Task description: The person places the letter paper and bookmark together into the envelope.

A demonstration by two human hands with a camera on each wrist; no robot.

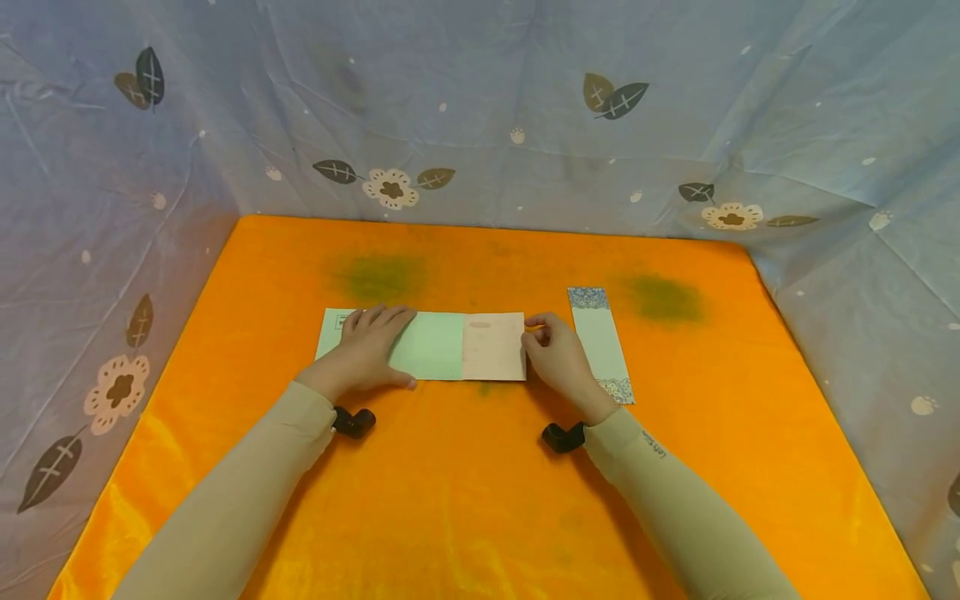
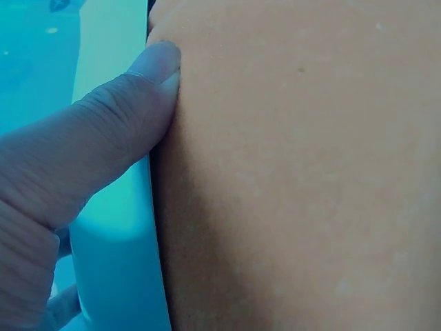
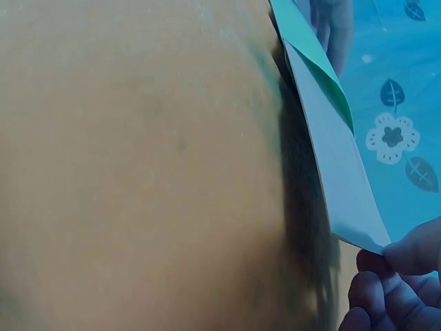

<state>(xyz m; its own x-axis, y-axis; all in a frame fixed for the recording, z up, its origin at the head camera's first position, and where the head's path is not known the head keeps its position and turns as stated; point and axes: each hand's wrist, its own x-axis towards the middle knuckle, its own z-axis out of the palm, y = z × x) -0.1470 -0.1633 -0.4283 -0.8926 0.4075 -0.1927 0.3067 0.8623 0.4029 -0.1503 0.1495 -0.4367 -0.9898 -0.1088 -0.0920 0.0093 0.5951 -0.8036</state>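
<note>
Pale sleeves [image 1: 232, 492] come in from the two lower corners, the forearms slanting inward and forward, each with a small black device [image 1: 562, 437] jutting from the inner side of the wrist. Handwriting marks the right cuff. The left hand [image 1: 367, 348] is laid palm down over a green paper [image 1: 435, 346], spanning it: fingers close together at the far edge, thumb stretched along the near one, so that the paper is gripped across its width. In the left wrist view that thumb lies over the paper's edge.

From the green paper's right end a pale pink paper [image 1: 495, 354] extends, and the right hand [image 1: 557, 354] pinches its outer end between thumb and forefinger, the other fingers curled in. That wrist is bent so the hand points toward its partner. The right wrist view shows the pink paper raised off the tabletop [image 1: 465, 517], a dark shadow beneath, with the green edge overlapping it. Just right of this hand lies a separate patterned strip [image 1: 603, 342], its ends banded in blue-grey ornament. Orange cloth covers the tabletop, darkened by two greenish patches [image 1: 667, 300]; a flowered curtain [image 1: 495, 75] hangs behind.
</note>
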